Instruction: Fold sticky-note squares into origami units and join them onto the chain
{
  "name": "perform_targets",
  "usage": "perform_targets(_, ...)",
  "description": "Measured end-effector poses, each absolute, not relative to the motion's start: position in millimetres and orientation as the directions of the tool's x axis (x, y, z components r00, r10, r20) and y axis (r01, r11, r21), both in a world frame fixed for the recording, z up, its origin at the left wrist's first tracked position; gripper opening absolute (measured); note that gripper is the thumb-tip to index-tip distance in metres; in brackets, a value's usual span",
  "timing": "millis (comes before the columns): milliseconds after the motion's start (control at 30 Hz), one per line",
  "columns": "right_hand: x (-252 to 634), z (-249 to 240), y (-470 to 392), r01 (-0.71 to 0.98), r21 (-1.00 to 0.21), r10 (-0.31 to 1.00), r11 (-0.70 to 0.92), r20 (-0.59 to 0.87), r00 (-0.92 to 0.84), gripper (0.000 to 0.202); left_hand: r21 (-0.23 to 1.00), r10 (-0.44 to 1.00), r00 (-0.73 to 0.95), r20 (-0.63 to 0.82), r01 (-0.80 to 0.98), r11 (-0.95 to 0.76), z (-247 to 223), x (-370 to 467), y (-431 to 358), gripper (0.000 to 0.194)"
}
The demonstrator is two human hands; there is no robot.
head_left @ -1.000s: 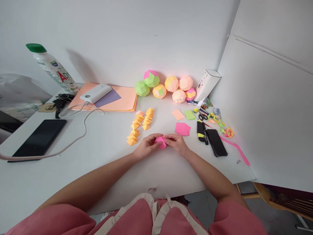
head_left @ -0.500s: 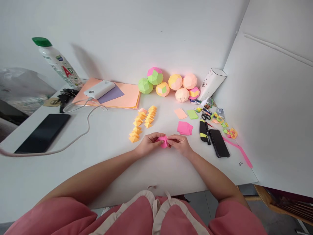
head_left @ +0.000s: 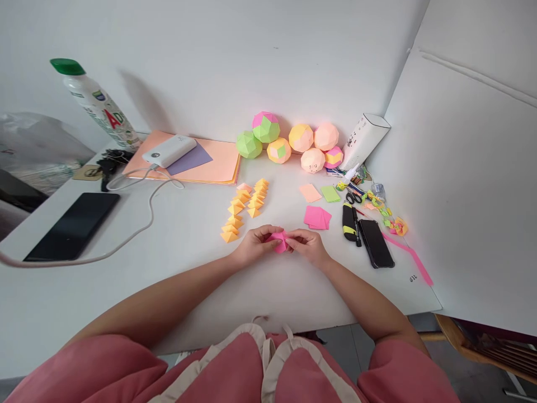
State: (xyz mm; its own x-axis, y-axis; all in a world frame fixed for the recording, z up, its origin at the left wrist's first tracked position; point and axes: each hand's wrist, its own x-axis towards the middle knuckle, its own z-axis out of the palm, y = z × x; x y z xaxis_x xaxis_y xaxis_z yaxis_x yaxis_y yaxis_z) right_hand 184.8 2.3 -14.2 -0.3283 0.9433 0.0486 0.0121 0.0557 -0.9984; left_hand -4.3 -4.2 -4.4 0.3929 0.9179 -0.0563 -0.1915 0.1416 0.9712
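Note:
A small folded piece of pink paper (head_left: 280, 242) is held between both hands near the table's front. My left hand (head_left: 258, 244) grips its left side, thumb and fingers pinched on it. On the right edge, the fingertips of my right hand (head_left: 307, 244) are closed. Beyond the hands lie flat pink sheets (head_left: 318, 218), a peach sheet (head_left: 309, 193) and green sheets (head_left: 330, 193). Two rows of folded orange paper pieces (head_left: 235, 209) stand to the left, with a peach piece (head_left: 244, 187) at the back of one.
Several paper balls (head_left: 265, 127) sit against the wall. On the right are a black phone (head_left: 376, 244), a cutter (head_left: 348, 221), scissors (head_left: 353, 197) and paper scraps. A power bank (head_left: 169, 151), a bottle (head_left: 100, 106) and a dark tablet (head_left: 72, 226) occupy the left side.
The view has shifted very slightly. Both hands keep their hold on the pink paper, with little visible movement.

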Motion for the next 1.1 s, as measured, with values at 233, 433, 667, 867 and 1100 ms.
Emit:
perform_targets(233,182.1,-12.9,-1.1,0.053,-0.995,0.939,0.089,0.066,-0.337,0.020,0.986,0.909,0.403,-0.109,-0.073,0.151,-4.1,-5.0,-5.2,0.038)
perform_targets(433,180.6,-9.6,-3.6,0.099,-0.986,0.941,0.131,0.092,-0.326,0.020,0.986,0.921,0.373,-0.112,-0.074,0.150,-3.7,-4.3,-6.7,0.033)
perform_targets(667,180.2,-8.7,-4.2,0.122,-0.983,0.941,0.138,0.091,-0.325,0.022,0.984,0.913,0.387,-0.127,-0.067,0.165,-0.2,-4.2,-6.9,0.031)
perform_targets(867,179.0,-7.7,-4.5,0.133,-0.981,0.942,0.138,0.088,-0.323,0.022,0.985,0.922,0.366,-0.126,-0.063,0.159,-3.0,-4.3,-6.0,0.029)
perform_targets(1100,177.7,-7.5,-8.3,0.278,-0.913,0.926,0.299,0.207,-0.317,0.019,0.985,0.928,0.358,-0.107,-0.087,0.148,-5.2,-4.6,-4.3,0.030)
